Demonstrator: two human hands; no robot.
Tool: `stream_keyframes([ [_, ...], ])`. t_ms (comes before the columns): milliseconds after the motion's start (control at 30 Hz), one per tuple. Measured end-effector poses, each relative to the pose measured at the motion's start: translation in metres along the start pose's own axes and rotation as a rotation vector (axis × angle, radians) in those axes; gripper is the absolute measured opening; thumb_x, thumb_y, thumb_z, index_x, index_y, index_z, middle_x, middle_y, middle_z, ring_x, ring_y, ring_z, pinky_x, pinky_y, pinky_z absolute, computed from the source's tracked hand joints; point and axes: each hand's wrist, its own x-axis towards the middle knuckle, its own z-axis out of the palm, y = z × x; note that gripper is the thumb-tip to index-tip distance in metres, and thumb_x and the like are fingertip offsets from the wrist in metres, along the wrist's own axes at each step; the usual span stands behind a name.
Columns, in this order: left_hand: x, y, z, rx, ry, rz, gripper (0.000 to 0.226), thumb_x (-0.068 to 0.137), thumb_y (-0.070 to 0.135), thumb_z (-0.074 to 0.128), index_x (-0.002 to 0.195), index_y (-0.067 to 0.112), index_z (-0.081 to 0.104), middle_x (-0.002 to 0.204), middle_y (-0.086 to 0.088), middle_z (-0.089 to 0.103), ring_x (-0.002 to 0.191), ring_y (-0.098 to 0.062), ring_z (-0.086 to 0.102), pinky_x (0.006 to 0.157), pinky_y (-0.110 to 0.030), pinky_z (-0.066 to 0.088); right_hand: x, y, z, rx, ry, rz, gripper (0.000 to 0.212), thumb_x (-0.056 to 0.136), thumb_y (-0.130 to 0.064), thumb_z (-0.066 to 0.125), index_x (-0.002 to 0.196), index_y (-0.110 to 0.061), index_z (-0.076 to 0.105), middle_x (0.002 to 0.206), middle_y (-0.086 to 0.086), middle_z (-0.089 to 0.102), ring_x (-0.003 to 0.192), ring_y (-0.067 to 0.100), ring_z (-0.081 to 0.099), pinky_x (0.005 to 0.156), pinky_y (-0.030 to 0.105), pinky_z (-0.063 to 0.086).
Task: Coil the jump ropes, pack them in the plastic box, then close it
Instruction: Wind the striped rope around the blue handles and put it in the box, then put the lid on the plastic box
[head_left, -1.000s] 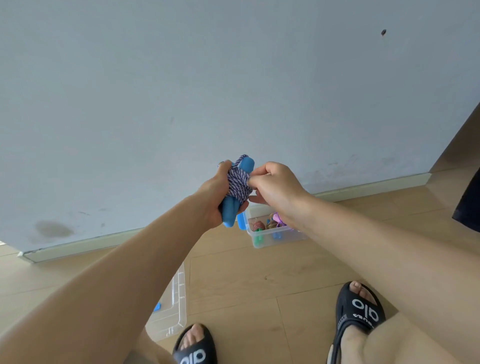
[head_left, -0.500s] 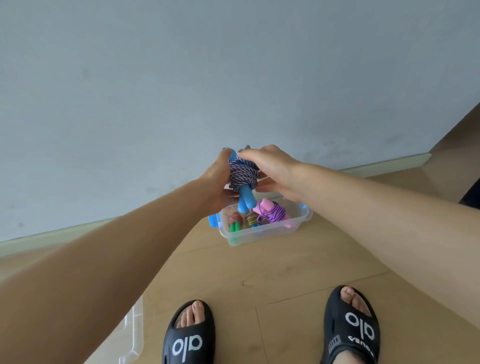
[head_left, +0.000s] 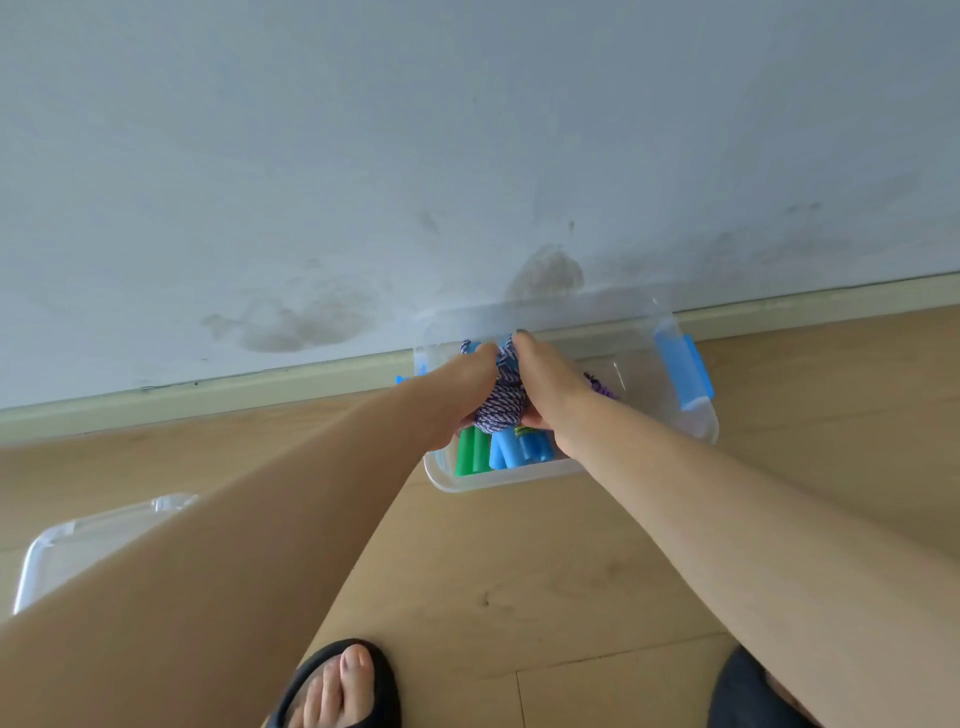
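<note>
A clear plastic box (head_left: 691, 431) with blue side latches sits on the wooden floor against the wall. Inside it, my left hand (head_left: 457, 395) and my right hand (head_left: 545, 389) together hold a coiled blue-and-white jump rope (head_left: 501, 405) with blue handles, one hand on each side of the bundle. Under the bundle lie green handles (head_left: 472, 452) and blue handles (head_left: 519, 449) of other ropes. A bit of purple rope (head_left: 600, 387) shows to the right of my right hand.
The clear lid (head_left: 78, 545) lies on the floor at the lower left, partly behind my left forearm. My feet in black slides (head_left: 343, 686) stand at the bottom edge. A skirting board (head_left: 208, 395) runs along the wall behind the box.
Both hands have gone down with the coiled blue rope, from above the box into it. The view has tilted down and closer to the box.
</note>
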Motion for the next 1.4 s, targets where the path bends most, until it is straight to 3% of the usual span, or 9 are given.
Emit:
stream_keyframes([
  [167,0.006,-0.008,-0.003,0.174,-0.023,-0.034,0.057,0.088,0.052,0.043,0.13,0.016,0.056,0.128,-0.01,0.064,0.116,-0.027,0.061,0.102,-0.04,0.049,0.0,0.003,0.007,-0.242,0.044,-0.082,0.039,0.104,-0.026,0.02,0.117,-0.009,0.052,0.132,0.022,0.056,0.112,0.033,0.054,0.091,0.035,0.041],
  [300,-0.02,0.005,-0.021,0.231,0.031,0.135,0.02,0.097,0.015,0.044,0.096,0.004,0.061,0.098,-0.015,0.068,0.088,-0.025,0.069,0.088,-0.037,0.058,-0.012,-0.005,0.003,-0.36,0.152,-0.103,0.048,0.106,-0.032,0.018,0.134,-0.007,0.047,0.141,0.021,0.05,0.126,0.038,0.049,0.104,0.039,0.037],
  [433,-0.057,-0.002,-0.076,0.007,0.206,0.352,0.018,0.095,0.01,0.048,0.1,0.007,0.065,0.086,-0.011,0.073,0.065,-0.022,0.071,0.063,-0.031,0.061,-0.047,-0.026,0.018,-0.305,0.423,-0.392,0.029,0.102,-0.034,0.036,0.106,-0.01,0.052,0.109,0.012,0.06,0.092,0.031,0.051,0.074,0.036,0.035],
  [567,-0.059,-0.077,-0.153,0.028,0.646,0.247,0.023,0.09,0.023,0.052,0.111,0.016,0.058,0.102,-0.007,0.067,0.076,-0.021,0.064,0.066,-0.037,0.056,-0.085,-0.049,0.082,-0.309,0.172,-0.56,0.018,0.098,-0.029,0.043,0.093,-0.013,0.051,0.091,0.005,0.061,0.087,0.029,0.054,0.071,0.035,0.039],
  [700,-0.047,-0.192,-0.208,0.329,0.75,-0.18,0.07,0.084,0.043,0.064,0.14,0.017,0.033,0.138,-0.015,0.043,0.124,-0.035,0.043,0.094,-0.043,0.039,-0.099,-0.038,0.164,-0.474,-0.249,-0.335,0.03,0.096,-0.036,0.043,0.116,-0.016,0.053,0.109,0.002,0.059,0.087,0.021,0.054,0.069,0.032,0.041],
  [767,-0.045,-0.24,-0.22,0.36,0.729,-0.335,0.085,0.078,0.055,0.068,0.142,0.017,0.026,0.143,-0.018,0.035,0.132,-0.036,0.032,0.103,-0.048,0.035,-0.098,-0.021,0.2,-0.533,-0.385,-0.176,0.047,0.094,-0.043,0.044,0.134,-0.019,0.047,0.124,0.004,0.058,0.099,0.025,0.057,0.079,0.032,0.044],
  [900,-0.046,-0.294,-0.232,0.355,0.77,-0.425,0.101,0.068,0.077,0.063,0.145,0.031,0.016,0.152,-0.013,0.021,0.14,-0.032,0.022,0.113,-0.052,0.022,-0.097,0.015,0.255,-0.469,-0.526,0.051,0.066,0.09,-0.045,0.044,0.15,-0.019,0.034,0.125,0.002,0.055,0.119,0.029,0.057,0.1,0.039,0.046],
  [1033,-0.054,-0.317,-0.257,0.364,0.87,-0.453,0.112,0.066,0.086,0.056,0.151,0.035,0.004,0.161,-0.021,0.012,0.151,-0.029,0.002,0.118,-0.06,0.001,-0.098,0.04,0.284,-0.314,-0.558,0.232,0.069,0.086,-0.05,0.047,0.148,-0.02,0.035,0.128,0.002,0.052,0.113,0.027,0.057,0.102,0.045,0.047],
  [1400,-0.051,-0.315,-0.287,0.151,0.869,-0.452,0.096,0.063,0.062,0.082,0.127,0.005,0.038,0.138,-0.021,0.039,0.111,-0.037,0.054,0.089,-0.048,0.049,-0.105,0.036,0.312,-0.055,-0.412,0.352,0.071,0.078,-0.064,0.052,0.135,-0.021,0.048,0.118,0.004,0.058,0.111,0.028,0.057,0.103,0.045,0.045],
])
